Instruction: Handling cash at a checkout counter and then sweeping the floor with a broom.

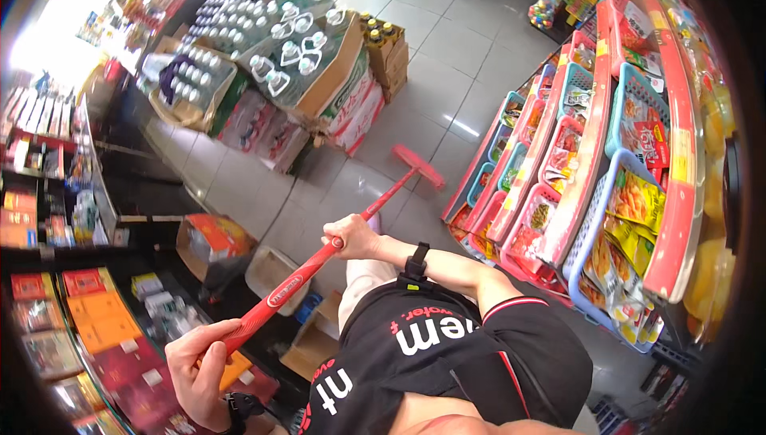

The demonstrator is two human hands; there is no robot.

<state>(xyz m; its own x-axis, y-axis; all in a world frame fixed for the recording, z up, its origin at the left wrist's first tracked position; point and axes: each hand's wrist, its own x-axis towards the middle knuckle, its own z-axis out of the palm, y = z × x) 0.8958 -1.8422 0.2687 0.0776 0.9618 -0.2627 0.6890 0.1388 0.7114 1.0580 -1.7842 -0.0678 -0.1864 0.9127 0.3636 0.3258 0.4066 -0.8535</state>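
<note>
A red long-handled floor tool (287, 294) with a T-shaped head, a mop or broom, runs slantwise across the view. My left hand (200, 363) is closed round the thick upper end of its handle at the lower left. Farther down the shaft, my right hand (353, 237) grips it near the middle of the picture. The red head (418, 167) is at the grey tiled floor (446, 85), between stacked drink cartons and a snack shelf. Both wrists wear black bands. Whether the head is a brush or a pad, I cannot tell.
Cartons of bottled water (299, 70) stand upper left, beside a box of yellow-capped bottles (386, 43). Tiered red shelves (676, 195) with snack baskets (577, 267) line the right. A dark counter and display case (108, 315) fill the left, near a pale bin (272, 279).
</note>
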